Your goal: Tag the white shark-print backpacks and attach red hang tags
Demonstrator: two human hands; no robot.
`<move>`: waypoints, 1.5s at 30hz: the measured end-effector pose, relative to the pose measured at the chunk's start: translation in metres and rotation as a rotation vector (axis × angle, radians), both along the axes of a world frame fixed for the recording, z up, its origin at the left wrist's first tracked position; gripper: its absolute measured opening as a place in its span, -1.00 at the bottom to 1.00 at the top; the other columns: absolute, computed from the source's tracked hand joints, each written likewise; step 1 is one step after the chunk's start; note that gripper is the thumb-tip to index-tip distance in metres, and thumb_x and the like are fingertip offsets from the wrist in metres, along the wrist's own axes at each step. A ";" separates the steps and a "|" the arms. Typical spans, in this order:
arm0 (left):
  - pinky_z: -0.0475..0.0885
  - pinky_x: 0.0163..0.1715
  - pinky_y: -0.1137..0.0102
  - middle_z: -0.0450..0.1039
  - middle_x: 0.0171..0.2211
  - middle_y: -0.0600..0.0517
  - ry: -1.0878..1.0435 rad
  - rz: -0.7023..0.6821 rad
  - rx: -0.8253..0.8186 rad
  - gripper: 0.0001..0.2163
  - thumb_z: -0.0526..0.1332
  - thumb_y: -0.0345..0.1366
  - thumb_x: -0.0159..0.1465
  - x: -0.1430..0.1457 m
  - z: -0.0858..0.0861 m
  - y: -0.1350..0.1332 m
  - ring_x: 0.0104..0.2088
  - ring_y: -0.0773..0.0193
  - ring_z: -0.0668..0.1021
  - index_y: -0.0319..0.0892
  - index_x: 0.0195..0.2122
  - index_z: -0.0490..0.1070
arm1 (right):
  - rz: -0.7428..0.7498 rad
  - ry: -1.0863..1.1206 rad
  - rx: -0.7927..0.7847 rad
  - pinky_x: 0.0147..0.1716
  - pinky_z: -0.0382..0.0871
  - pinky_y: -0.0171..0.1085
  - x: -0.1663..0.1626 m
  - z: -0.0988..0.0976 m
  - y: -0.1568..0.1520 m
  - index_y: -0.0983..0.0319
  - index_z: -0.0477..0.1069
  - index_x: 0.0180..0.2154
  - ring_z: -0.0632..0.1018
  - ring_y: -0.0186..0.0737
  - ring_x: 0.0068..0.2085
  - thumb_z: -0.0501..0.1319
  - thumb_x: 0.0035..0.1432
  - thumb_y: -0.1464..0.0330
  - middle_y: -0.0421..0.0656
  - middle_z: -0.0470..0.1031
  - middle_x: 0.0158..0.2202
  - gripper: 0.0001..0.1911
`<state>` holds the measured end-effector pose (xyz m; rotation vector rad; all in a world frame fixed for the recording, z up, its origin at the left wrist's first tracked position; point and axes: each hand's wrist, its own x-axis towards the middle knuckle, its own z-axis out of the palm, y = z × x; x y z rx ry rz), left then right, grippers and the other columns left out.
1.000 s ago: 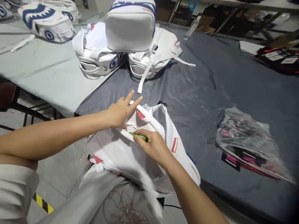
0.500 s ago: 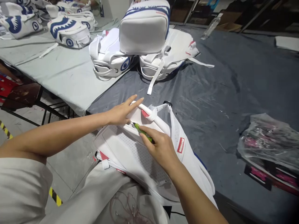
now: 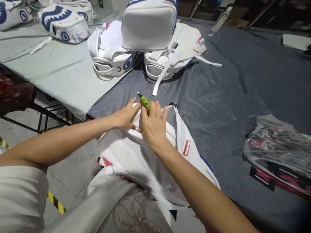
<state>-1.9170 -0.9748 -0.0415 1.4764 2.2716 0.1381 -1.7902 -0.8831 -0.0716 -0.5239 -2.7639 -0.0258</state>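
A white backpack (image 3: 136, 155) lies across my lap and the table edge, its perforated back panel facing up. My left hand (image 3: 125, 118) grips its top edge, fingers over the far side and thumb at the seam. Right beside it, my right hand (image 3: 154, 124) presses on the same edge. A green pen-like tool (image 3: 145, 103) with orange markings, a black neck and a pale tip is held in my right hand. Its tip points away from me, above the bag; the lower end is hidden by my fingers. A red label (image 3: 187, 148) shows on the shoulder strap.
More white-and-blue backpacks (image 3: 110, 60) stand beyond, with another stacked on top (image 3: 149, 29). Farther left lies a shark-tooth patterned backpack (image 3: 64, 24). A plastic bag of pink and black items (image 3: 277, 142) lies right on the dark table cover (image 3: 230, 94). A clear bottle (image 3: 220, 21) lies behind.
My right hand has moved up and left against the bag's edge, beside my left hand. The green tool has turned from pointing at the seam to pointing away from me.
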 end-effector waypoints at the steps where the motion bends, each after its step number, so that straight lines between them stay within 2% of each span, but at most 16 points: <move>1: 0.40 0.13 0.13 -0.56 0.45 -0.28 0.023 0.008 -0.056 0.06 0.39 -0.28 0.13 0.000 0.001 0.003 0.37 -0.20 0.17 -0.09 0.44 -0.42 | -0.003 -0.003 -0.002 0.22 0.03 0.21 -0.004 -0.002 0.000 0.38 0.23 0.22 0.26 0.22 0.24 0.30 0.17 0.38 0.28 0.22 0.24 -0.38; 3: 0.43 0.08 0.05 -0.59 0.44 -0.30 0.106 0.046 -0.162 0.12 0.42 -0.24 0.10 0.003 0.003 0.009 0.34 -0.29 0.20 -0.08 0.44 -0.46 | 0.001 -0.007 -0.033 0.15 0.14 0.11 -0.009 -0.005 0.002 0.36 0.20 0.25 0.36 0.13 0.11 0.27 0.17 0.42 0.24 0.30 0.16 -0.37; 5: 0.45 0.05 0.04 -0.49 0.45 -0.31 0.192 0.073 -0.200 0.13 0.43 -0.24 0.09 0.007 0.002 0.013 0.28 -0.31 0.28 -0.05 0.43 -0.46 | 0.005 -0.006 -0.058 0.09 0.19 0.03 -0.010 -0.006 0.005 0.36 0.18 0.27 0.39 0.09 0.03 0.30 0.14 0.41 0.20 0.35 0.09 -0.31; 8: 0.47 -0.01 0.12 -0.21 0.41 -0.34 0.242 0.064 -0.162 0.05 0.37 -0.32 0.14 0.008 -0.001 0.014 0.19 -0.23 0.42 -0.05 0.43 -0.44 | 0.000 -0.007 -0.059 0.05 0.19 -0.02 -0.009 -0.006 0.008 0.37 0.18 0.28 0.37 0.11 0.02 0.36 0.11 0.37 0.19 0.34 0.07 -0.25; 10: 0.48 -0.07 0.20 -0.15 0.39 -0.34 0.187 0.010 -0.125 0.01 0.32 -0.35 0.16 0.003 -0.003 0.013 0.14 -0.14 0.47 -0.08 0.42 -0.46 | 0.001 -0.014 -0.068 0.03 0.18 -0.03 -0.008 -0.005 0.010 0.36 0.18 0.28 0.37 0.11 0.01 0.39 0.08 0.35 0.18 0.34 0.07 -0.22; 13: 0.47 -0.11 0.29 -0.19 0.39 -0.32 0.065 -0.071 -0.084 0.00 0.27 -0.36 0.16 -0.008 -0.004 0.010 0.11 -0.02 0.50 -0.08 0.41 -0.51 | 0.006 -0.015 -0.086 0.02 0.17 -0.05 -0.008 -0.003 0.011 0.35 0.19 0.27 0.36 0.09 0.00 0.41 0.06 0.35 0.17 0.34 0.06 -0.21; 18: 0.44 -0.07 0.33 -0.23 0.40 -0.30 -0.011 -0.091 -0.048 -0.01 0.26 -0.40 0.14 -0.015 -0.006 0.010 0.10 0.06 0.50 -0.07 0.40 -0.50 | 0.020 -0.024 -0.094 0.04 0.17 -0.03 -0.007 -0.002 0.014 0.36 0.16 0.28 0.36 0.10 0.00 0.38 0.08 0.38 0.17 0.33 0.06 -0.22; 21: 0.45 -0.15 0.36 -0.16 0.39 -0.24 -0.005 -0.059 -0.013 -0.04 0.25 -0.41 0.14 -0.012 -0.010 0.011 0.08 0.09 0.51 -0.03 0.39 -0.44 | 0.036 -0.020 -0.076 0.03 0.18 -0.02 -0.006 -0.004 0.016 0.36 0.17 0.27 0.37 0.10 0.00 0.33 0.08 0.43 0.19 0.33 0.06 -0.26; 27: 0.46 -0.13 0.30 -0.01 0.34 -0.17 0.066 -0.018 0.049 -0.07 0.23 -0.40 0.16 -0.007 -0.017 0.008 0.10 0.03 0.50 0.01 0.40 -0.41 | 0.029 -0.043 -0.036 0.00 0.21 -0.04 -0.008 -0.007 0.018 0.37 0.16 0.28 0.39 0.10 -0.01 0.26 0.13 0.44 0.20 0.33 0.07 -0.30; 32: 0.46 -0.17 0.30 -0.06 0.35 -0.23 0.057 -0.033 0.018 -0.07 0.22 -0.43 0.15 -0.008 -0.014 0.010 0.03 0.05 0.54 -0.05 0.40 -0.41 | 0.026 -0.051 -0.042 0.01 0.21 -0.04 -0.006 -0.005 0.016 0.36 0.15 0.29 0.38 0.10 0.00 0.30 0.10 0.43 0.20 0.32 0.07 -0.26; 36: 0.47 -0.19 0.31 -0.04 0.35 -0.22 0.060 -0.019 0.022 -0.06 0.24 -0.41 0.16 -0.008 -0.013 0.011 0.01 0.07 0.54 -0.01 0.40 -0.40 | 0.013 -0.047 -0.058 0.01 0.20 -0.03 -0.010 -0.006 0.016 0.36 0.15 0.29 0.37 0.11 0.01 0.34 0.07 0.41 0.21 0.30 0.10 -0.21; 39: 0.47 -0.21 0.32 0.02 0.33 -0.20 0.081 0.016 0.031 -0.08 0.25 -0.39 0.18 -0.005 -0.012 0.010 -0.03 0.08 0.56 0.02 0.41 -0.39 | 0.016 -0.005 -0.056 0.00 0.22 -0.05 -0.011 -0.008 0.020 0.33 0.20 0.26 0.38 0.07 0.01 0.25 0.16 0.43 0.18 0.34 0.08 -0.36; 42: 0.46 -0.18 0.32 -0.03 0.36 -0.18 0.080 0.017 0.009 -0.06 0.26 -0.36 0.20 -0.003 -0.010 0.009 0.02 0.04 0.55 0.07 0.41 -0.43 | 0.069 0.133 -0.059 -0.04 0.28 -0.11 0.007 -0.007 0.023 0.22 0.38 0.12 0.45 -0.04 -0.04 0.04 0.31 0.48 0.05 0.44 0.00 -0.61; 44: 0.46 -0.15 0.33 -0.12 0.40 -0.18 0.069 0.016 -0.016 -0.02 0.26 -0.35 0.21 -0.003 -0.008 0.010 0.06 0.03 0.53 0.12 0.40 -0.52 | 0.075 0.245 -0.114 -0.14 0.33 -0.19 0.031 -0.003 0.022 0.17 0.40 0.10 0.50 -0.12 -0.11 -0.05 0.33 0.49 -0.01 0.49 -0.03 -0.59; 45: 0.45 -0.13 0.33 -0.17 0.41 -0.19 0.062 0.018 -0.030 0.00 0.26 -0.36 0.21 -0.003 -0.008 0.010 0.07 0.04 0.52 0.13 0.40 -0.56 | 0.058 0.269 -0.180 -0.22 0.35 -0.23 0.045 0.001 0.020 0.16 0.36 0.15 0.53 -0.15 -0.17 -0.04 0.33 0.47 -0.02 0.51 -0.05 -0.57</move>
